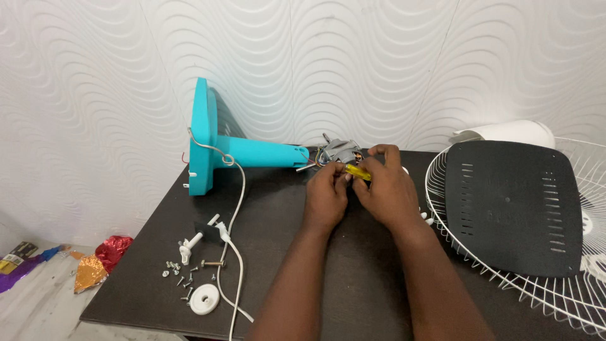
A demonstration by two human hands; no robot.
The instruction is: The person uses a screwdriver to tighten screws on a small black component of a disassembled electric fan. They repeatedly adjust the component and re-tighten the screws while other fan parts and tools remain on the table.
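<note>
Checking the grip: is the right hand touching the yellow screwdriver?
Touching. The head view shows the right hand with its fingers closed around the yellow screwdriver.

A dark table (353, 284) stands against the white wavy wall. On it lies a turquoise fan stand (218, 148) tipped on its side, its white power cord (237, 208) trailing to the front edge. Loose screws (180, 275) (scattered small) lie near a white round cap (204, 299). A white wire fan guard (505, 265) carries a black perforated panel (511, 205).
</note>
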